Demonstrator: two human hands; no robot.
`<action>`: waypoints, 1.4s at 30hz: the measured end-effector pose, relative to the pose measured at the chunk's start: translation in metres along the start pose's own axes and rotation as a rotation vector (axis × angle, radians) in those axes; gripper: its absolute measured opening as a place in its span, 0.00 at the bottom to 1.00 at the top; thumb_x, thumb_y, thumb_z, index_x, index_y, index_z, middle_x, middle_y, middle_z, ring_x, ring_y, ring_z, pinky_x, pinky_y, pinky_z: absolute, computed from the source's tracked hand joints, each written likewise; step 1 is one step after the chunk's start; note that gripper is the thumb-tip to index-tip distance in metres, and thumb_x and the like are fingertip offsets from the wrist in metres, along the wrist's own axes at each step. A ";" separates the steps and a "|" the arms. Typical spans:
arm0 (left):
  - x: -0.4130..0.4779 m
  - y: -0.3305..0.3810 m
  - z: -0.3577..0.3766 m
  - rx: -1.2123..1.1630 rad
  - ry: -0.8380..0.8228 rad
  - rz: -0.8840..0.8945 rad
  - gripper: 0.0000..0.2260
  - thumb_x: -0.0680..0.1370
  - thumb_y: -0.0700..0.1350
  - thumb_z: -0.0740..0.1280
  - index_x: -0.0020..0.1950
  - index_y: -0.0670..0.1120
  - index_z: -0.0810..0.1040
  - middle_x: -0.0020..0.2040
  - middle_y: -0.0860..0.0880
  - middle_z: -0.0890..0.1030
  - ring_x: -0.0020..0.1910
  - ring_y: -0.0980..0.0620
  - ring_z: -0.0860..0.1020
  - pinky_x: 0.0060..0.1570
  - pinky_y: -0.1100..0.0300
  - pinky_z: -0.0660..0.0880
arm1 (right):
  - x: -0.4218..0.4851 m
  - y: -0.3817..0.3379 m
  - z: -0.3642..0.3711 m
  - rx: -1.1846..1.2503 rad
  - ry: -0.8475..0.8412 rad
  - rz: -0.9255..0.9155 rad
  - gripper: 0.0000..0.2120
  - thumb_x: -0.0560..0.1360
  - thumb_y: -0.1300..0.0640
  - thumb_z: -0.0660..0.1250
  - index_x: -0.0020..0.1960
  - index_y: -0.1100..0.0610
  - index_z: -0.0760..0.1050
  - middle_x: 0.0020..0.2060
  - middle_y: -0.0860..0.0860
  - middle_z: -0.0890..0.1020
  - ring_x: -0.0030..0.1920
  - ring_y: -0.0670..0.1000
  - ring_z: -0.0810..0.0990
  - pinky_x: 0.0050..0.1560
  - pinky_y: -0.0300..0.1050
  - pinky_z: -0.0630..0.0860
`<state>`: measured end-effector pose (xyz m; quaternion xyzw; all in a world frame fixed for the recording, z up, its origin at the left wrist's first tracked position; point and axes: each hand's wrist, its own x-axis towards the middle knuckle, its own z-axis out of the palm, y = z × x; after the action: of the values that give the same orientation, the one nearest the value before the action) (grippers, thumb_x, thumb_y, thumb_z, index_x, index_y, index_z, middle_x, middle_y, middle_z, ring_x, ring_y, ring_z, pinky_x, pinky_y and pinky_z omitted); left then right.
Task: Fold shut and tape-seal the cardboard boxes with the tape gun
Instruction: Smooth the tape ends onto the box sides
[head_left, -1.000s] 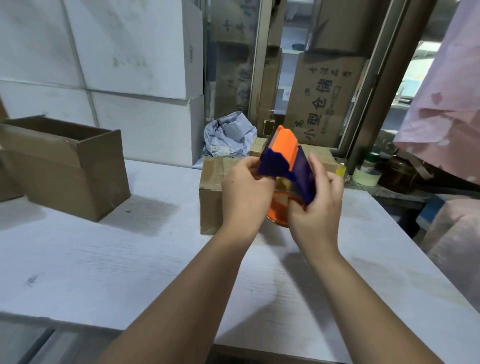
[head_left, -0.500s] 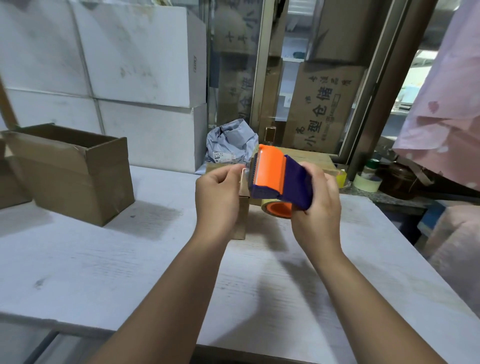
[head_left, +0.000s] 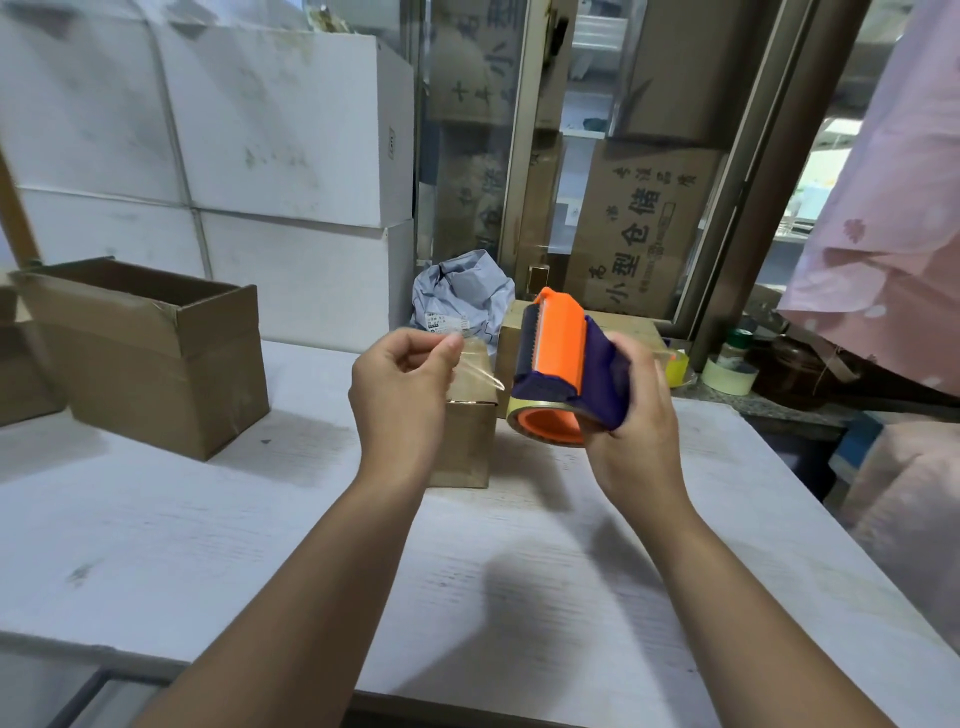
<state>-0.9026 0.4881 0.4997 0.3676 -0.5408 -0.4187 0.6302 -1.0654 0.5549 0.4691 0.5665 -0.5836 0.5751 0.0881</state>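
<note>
My right hand (head_left: 631, 421) grips an orange and purple tape gun (head_left: 558, 353) above the white table (head_left: 208, 545), with the tape roll's orange core facing down. My left hand (head_left: 400, 395) pinches the free end of the clear tape (head_left: 475, 371), which stretches a short way leftwards from the gun. Just behind my hands a small closed cardboard box (head_left: 465, 441) stands on the table, partly hidden by them. An open cardboard box (head_left: 150, 353) sits at the left with its flaps up.
White cartons (head_left: 270, 145) are stacked against the back left. A crumpled grey mailer bag (head_left: 460, 291) and another brown box (head_left: 628, 327) lie behind the small box. A tape roll (head_left: 730, 374) and small jars stand on a ledge at the right. Pink cloth (head_left: 883, 234) hangs at the far right.
The tape gun has tilted so its orange top faces me. My left hand has come off the gun and moved left, drawing out a short strip of clear tape.
</note>
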 end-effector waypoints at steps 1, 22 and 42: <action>0.000 0.001 -0.001 0.030 0.021 0.031 0.07 0.74 0.47 0.72 0.37 0.53 0.79 0.32 0.57 0.79 0.33 0.63 0.75 0.37 0.70 0.72 | 0.000 0.004 0.001 0.024 -0.020 0.018 0.32 0.69 0.70 0.71 0.64 0.44 0.66 0.57 0.48 0.72 0.57 0.40 0.71 0.53 0.29 0.70; 0.011 -0.025 -0.031 -0.002 0.117 -0.215 0.08 0.75 0.44 0.71 0.36 0.48 0.79 0.35 0.52 0.82 0.37 0.58 0.79 0.42 0.62 0.71 | 0.020 -0.005 0.008 -0.047 0.002 0.053 0.24 0.67 0.74 0.64 0.58 0.53 0.71 0.49 0.43 0.76 0.49 0.47 0.71 0.46 0.38 0.68; 0.018 -0.035 -0.039 0.059 -0.005 -0.267 0.10 0.76 0.49 0.69 0.37 0.46 0.81 0.39 0.53 0.83 0.41 0.63 0.76 0.38 0.66 0.65 | 0.029 0.017 0.006 -0.277 -0.038 0.075 0.25 0.68 0.73 0.63 0.62 0.57 0.73 0.53 0.54 0.75 0.48 0.45 0.67 0.43 0.23 0.64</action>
<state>-0.8678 0.4590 0.4687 0.4535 -0.5008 -0.4837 0.5564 -1.0849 0.5287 0.4794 0.5376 -0.6797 0.4810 0.1325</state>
